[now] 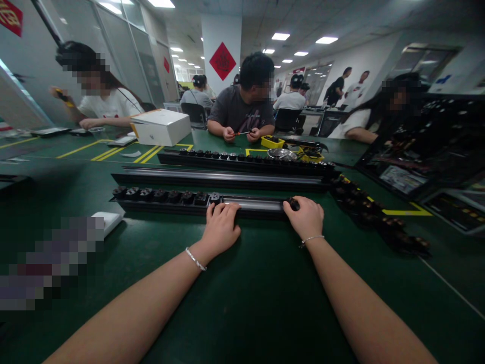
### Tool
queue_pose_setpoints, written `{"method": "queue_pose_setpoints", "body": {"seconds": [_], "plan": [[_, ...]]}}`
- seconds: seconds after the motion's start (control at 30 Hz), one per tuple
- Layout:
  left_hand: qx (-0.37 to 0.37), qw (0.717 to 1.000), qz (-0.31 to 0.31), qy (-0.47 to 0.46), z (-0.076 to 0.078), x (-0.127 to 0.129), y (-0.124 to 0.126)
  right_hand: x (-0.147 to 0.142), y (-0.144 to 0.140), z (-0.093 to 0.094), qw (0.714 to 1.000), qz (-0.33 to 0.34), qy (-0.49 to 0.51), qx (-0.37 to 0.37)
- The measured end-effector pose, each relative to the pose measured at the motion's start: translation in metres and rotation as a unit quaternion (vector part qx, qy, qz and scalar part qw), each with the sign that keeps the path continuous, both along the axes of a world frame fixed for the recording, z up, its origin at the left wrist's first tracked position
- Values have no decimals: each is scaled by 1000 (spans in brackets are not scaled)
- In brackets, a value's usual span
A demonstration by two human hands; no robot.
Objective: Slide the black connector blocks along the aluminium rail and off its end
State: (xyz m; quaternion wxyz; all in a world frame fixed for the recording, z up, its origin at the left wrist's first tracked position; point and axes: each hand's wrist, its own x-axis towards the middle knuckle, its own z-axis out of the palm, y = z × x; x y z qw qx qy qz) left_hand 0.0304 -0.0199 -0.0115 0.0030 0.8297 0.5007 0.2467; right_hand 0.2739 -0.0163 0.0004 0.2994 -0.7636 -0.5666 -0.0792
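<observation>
The nearest long black channel-shaped rail (182, 208) lies across the green table before me. Along its left half stands a row of small black modules (174, 196), while the right part shows a bare silvery inside. My left hand (222, 227) grips the front edge of this rail, fingertips over it beside the last module (214, 197) in the row. At the rail's right end my right hand (306, 216) is closed around a small black module (294, 203), largely covered by the fingers. Whether that module touches the rail, I cannot tell.
Behind lie a second rail (223, 177) and a third one carrying modules (227, 156). Loose black modules (379, 217) spread at right near an open black case (413, 146). A white box (162, 126), metal bowl (282, 153) and yellow bin (271, 141) stand farther back. Co-workers sit around the table.
</observation>
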Motion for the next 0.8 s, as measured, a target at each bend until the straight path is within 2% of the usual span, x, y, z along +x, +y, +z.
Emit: {"method": "queue_pose_setpoints", "body": {"seconds": [0.3,0.5,0.8], "plan": [[-6,1000,0,4,0,0,1,4,0,0,1000,2,-8,4],[-14,1000,-3,2,3,0,-1,6,0,0,999,-29,14,8],[-15,1000,2,5,4,0,-1,8,1,-2,999,-34,20,-1]]}}
